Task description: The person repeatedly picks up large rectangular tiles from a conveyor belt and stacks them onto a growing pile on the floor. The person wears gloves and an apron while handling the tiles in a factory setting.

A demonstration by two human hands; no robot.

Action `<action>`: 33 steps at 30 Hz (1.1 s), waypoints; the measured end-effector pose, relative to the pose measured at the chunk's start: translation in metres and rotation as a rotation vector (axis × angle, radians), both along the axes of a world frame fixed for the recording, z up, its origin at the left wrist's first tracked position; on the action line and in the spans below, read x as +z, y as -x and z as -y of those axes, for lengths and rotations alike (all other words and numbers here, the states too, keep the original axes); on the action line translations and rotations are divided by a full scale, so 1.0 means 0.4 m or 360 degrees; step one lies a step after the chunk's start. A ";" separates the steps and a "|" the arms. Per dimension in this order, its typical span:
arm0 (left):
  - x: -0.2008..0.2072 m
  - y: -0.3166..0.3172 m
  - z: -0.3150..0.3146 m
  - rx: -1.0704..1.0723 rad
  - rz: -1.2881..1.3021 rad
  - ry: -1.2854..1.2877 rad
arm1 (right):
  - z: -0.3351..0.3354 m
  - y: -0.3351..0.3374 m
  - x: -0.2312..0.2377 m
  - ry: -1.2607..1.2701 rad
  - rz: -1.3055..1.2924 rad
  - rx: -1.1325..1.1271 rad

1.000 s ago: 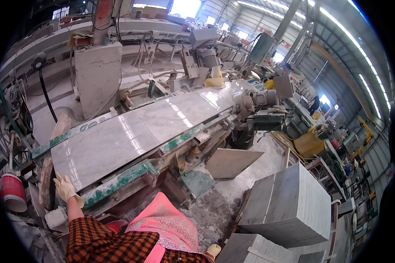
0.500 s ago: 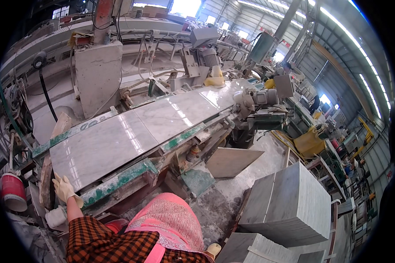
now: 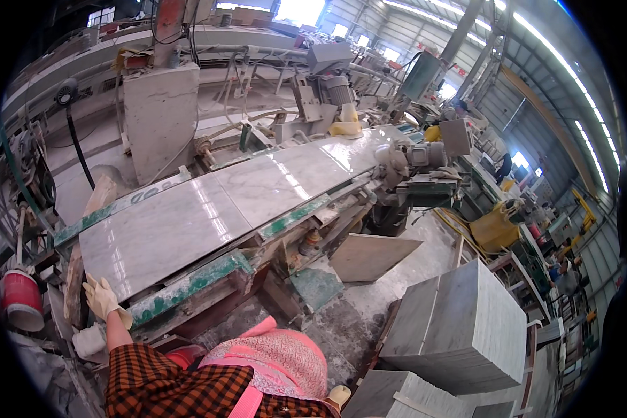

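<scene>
Got the left grip [image 3: 103,299] in a cream glove, right at the near left end of a polished grey-white slab [image 3: 160,233], with fingers stretched out and spread rather than pinching. Seems to be touching the slab's end edge, but can't swear to it from this angle. Can't tell at all about the right grip [image 3: 339,396]: just showing as a bit of cream glove beside the pink apron [image 3: 292,359] at the bottom.

Lying flat on a green-edged bench [image 3: 191,288], by the way, and lined up end to end with a second slab [image 3: 282,177], running toward a dusty motor [image 3: 426,155].

Also seeing a checked orange-and-black sleeve [image 3: 143,376] on the left arm, a red bucket [image 3: 22,296] farther left, and a rough wooden plank [image 3: 74,285] in between. Over at lower right, can spot a big stack of grey slabs [image 3: 460,327], well apart from the left grip.
</scene>
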State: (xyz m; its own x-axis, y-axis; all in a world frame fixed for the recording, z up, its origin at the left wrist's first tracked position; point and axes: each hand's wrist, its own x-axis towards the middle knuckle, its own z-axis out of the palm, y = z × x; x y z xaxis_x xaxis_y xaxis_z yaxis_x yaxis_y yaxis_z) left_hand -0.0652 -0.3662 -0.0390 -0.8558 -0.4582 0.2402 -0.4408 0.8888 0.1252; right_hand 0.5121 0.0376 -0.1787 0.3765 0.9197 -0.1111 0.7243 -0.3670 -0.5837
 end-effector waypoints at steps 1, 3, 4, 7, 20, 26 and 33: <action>-0.005 0.001 0.003 0.0003 -0.0005 0.0008 | -0.002 -0.009 -0.015 -0.0021 0.0006 0.0036; -0.012 0.006 0.005 0.0000 -0.0016 0.0024 | -0.008 -0.025 -0.046 -0.0030 -0.0009 0.0064; -0.014 0.008 0.007 -0.0002 -0.0019 0.0034 | -0.014 -0.032 -0.061 -0.0016 -0.0027 0.0058; -0.017 0.003 0.012 -0.0005 -0.0041 0.0060 | -0.032 -0.036 -0.072 0.0003 -0.0039 0.0103; 0.017 -0.012 0.019 0.0025 0.0024 -0.0056 | -0.070 0.020 -0.066 -0.0143 -0.0114 0.0184; 0.089 0.023 0.021 0.0015 0.0213 -0.0203 | -0.121 0.063 -0.098 -0.0118 0.0011 0.0378; 0.066 0.103 0.022 0.0273 0.0268 -0.0059 | -0.253 0.207 -0.089 -0.0049 -0.0168 0.0624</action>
